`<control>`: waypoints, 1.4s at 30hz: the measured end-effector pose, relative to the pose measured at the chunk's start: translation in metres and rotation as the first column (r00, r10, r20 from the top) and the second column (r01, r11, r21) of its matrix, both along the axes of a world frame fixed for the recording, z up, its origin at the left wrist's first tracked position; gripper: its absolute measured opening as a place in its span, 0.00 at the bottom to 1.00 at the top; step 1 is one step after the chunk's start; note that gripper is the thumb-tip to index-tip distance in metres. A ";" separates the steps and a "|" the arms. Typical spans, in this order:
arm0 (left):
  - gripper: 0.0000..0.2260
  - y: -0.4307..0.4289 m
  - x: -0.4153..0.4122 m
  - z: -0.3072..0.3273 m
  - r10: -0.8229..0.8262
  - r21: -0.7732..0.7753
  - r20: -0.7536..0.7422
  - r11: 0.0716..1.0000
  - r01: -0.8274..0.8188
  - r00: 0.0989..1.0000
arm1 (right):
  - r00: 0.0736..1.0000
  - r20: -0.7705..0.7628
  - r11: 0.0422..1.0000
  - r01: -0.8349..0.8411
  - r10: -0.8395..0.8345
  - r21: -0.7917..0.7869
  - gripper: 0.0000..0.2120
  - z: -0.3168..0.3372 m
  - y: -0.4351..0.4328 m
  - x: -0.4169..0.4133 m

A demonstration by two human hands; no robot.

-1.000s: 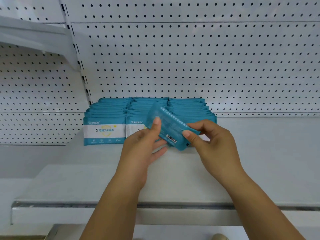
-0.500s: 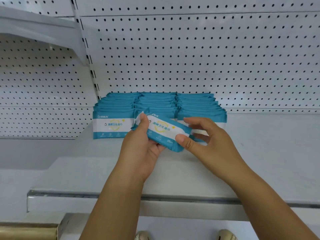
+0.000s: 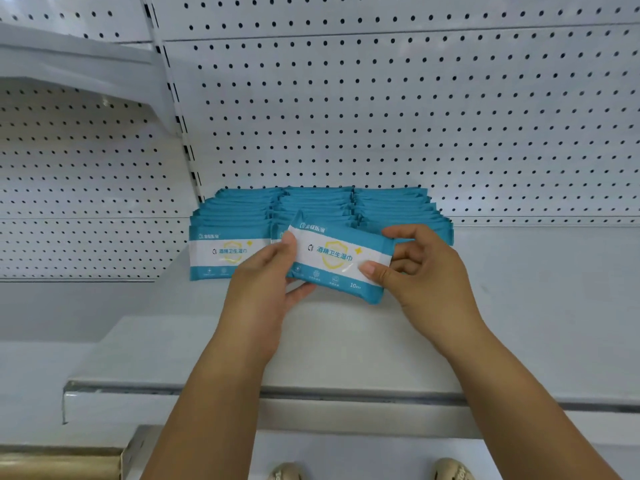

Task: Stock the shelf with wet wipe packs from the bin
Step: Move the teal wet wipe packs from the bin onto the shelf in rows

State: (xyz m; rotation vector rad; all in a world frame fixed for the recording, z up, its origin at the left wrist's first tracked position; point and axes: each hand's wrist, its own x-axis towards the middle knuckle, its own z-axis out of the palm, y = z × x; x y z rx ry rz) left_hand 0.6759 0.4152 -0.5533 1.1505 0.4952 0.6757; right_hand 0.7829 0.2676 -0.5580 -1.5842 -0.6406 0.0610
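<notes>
A teal and white wet wipe pack point(image 3: 337, 259) hangs just above the white shelf point(image 3: 519, 306), label facing me and tilted down to the right. My left hand point(image 3: 266, 282) pinches its left end and my right hand point(image 3: 420, 271) pinches its right end. Behind it three rows of the same packs point(image 3: 391, 206) stand upright against the pegboard back; the left row's front pack point(image 3: 221, 254) shows its full label. The middle and right rows' fronts are partly hidden by the held pack and my hands. The bin is out of view.
White pegboard point(image 3: 415, 116) backs the shelf, with a slotted upright point(image 3: 176, 133) at its left. An upper shelf point(image 3: 79, 71) juts out at top left. The shelf's front lip point(image 3: 346, 393) runs across below my forearms. Shoe tips point(image 3: 285, 472) show at the bottom.
The pack has turned from its barcode side to label facing me and moved up closer to the rows. Both hands shifted with it, still gripping its ends.
</notes>
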 end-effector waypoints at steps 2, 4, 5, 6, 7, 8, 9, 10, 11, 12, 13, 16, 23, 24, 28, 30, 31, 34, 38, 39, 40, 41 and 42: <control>0.04 0.006 -0.006 -0.004 0.097 0.281 -0.074 0.957 -0.073 0.993 | 0.998 0.071 1.000 0.004 -0.002 -0.023 0.21 -0.001 0.004 -0.001; 0.07 0.013 -0.012 -0.009 0.109 0.445 -0.120 0.894 -0.044 0.987 | 0.992 0.128 0.998 0.009 -0.002 -0.060 0.21 -0.004 0.010 -0.002; 0.10 0.016 -0.013 -0.011 0.108 0.477 -0.142 0.878 -0.028 0.984 | 0.988 0.155 0.996 0.011 0.002 -0.084 0.21 -0.006 0.013 -0.003; 0.11 0.020 -0.014 -0.012 0.123 0.497 -0.155 0.867 -0.030 0.980 | 0.985 0.174 0.995 0.008 0.010 -0.102 0.21 -0.008 0.016 -0.003; 0.11 0.024 -0.014 -0.013 0.157 0.518 -0.151 0.854 -0.057 0.976 | 0.982 0.186 0.994 0.001 0.019 -0.106 0.22 -0.009 0.018 -0.003; 0.10 0.029 -0.013 -0.014 0.206 0.542 -0.143 0.835 -0.098 0.968 | 0.981 0.195 0.994 0.000 0.021 -0.105 0.22 -0.011 0.019 -0.002; 0.09 0.032 -0.012 -0.014 0.262 0.572 -0.138 0.809 -0.139 0.955 | 0.978 0.207 0.994 0.014 0.009 -0.109 0.23 -0.012 0.019 0.000; 0.08 0.036 -0.011 -0.016 0.318 0.606 -0.143 0.777 -0.171 0.937 | 0.975 0.221 0.991 0.045 -0.016 -0.123 0.23 -0.012 0.019 0.002; 0.07 0.039 -0.010 -0.017 0.366 0.642 -0.154 0.743 -0.189 0.918 | 0.972 0.232 0.985 0.086 -0.050 -0.147 0.23 -0.013 0.017 0.004; 0.07 0.040 -0.008 -0.018 0.400 0.670 -0.170 0.717 -0.192 0.901 | 0.967 0.239 0.975 0.130 -0.085 -0.178 0.22 -0.014 0.015 0.007; 0.07 0.041 -0.005 -0.019 0.413 0.685 -0.184 0.704 -0.185 0.892 | 0.963 0.241 0.962 0.170 -0.117 -0.213 0.21 -0.015 0.014 0.010; 0.13 0.039 0.005 -0.020 0.440 0.732 -0.220 0.664 -0.151 0.871 | 0.950 0.236 0.919 0.270 -0.205 -0.287 0.21 -0.019 0.008 0.016; 0.16 0.041 0.018 -0.019 0.554 0.830 -0.284 0.551 -0.089 0.782 | 0.925 0.322 0.889 0.310 -0.200 -0.338 0.17 -0.022 0.002 0.022; 0.17 0.040 0.018 -0.019 0.565 0.834 -0.282 0.544 -0.092 0.775 | 0.928 0.323 0.888 0.301 -0.188 -0.348 0.17 -0.022 0.001 0.023; 0.21 0.035 0.013 -0.017 0.610 0.862 -0.269 0.498 -0.096 0.745 | 0.933 0.339 0.884 0.257 -0.122 -0.391 0.18 -0.019 -0.010 0.023; 0.24 0.032 0.009 -0.017 0.612 0.874 -0.254 0.476 -0.093 0.749 | 0.932 0.355 0.869 0.234 -0.073 -0.435 0.20 -0.016 -0.017 0.022; 0.25 0.030 0.007 -0.017 0.605 0.881 -0.237 0.464 -0.094 0.760 | 0.926 0.374 0.855 0.232 -0.049 -0.463 0.21 -0.015 -0.022 0.022; 0.27 0.016 0.003 -0.017 0.561 0.899 -0.207 0.432 -0.070 0.802 | 0.902 0.432 0.822 0.251 -0.006 -0.511 0.26 -0.011 -0.039 0.020; 0.27 -0.010 0.002 -0.021 0.508 0.931 -0.202 0.364 0.004 0.837 | 0.881 0.473 0.796 0.287 -0.001 -0.534 0.30 -0.007 -0.070 0.018; 0.26 -0.017 0.003 -0.022 0.507 0.944 -0.196 0.330 0.021 0.839 | 0.878 0.479 0.787 0.303 -0.011 -0.537 0.30 -0.007 -0.079 0.018; 0.26 -0.023 0.005 -0.022 0.505 0.952 -0.195 0.303 0.038 0.841 | 0.877 0.480 0.778 0.318 -0.025 -0.541 0.30 -0.007 -0.088 0.019; 0.26 -0.029 0.006 -0.022 0.500 0.957 -0.198 0.286 0.055 0.843 | 0.877 0.479 0.771 0.333 -0.041 -0.542 0.30 -0.007 -0.097 0.019; 0.27 -0.036 0.008 -0.021 0.490 0.958 -0.204 0.276 0.070 0.848 | 0.874 0.482 0.768 0.349 -0.060 -0.537 0.30 -0.007 -0.107 0.020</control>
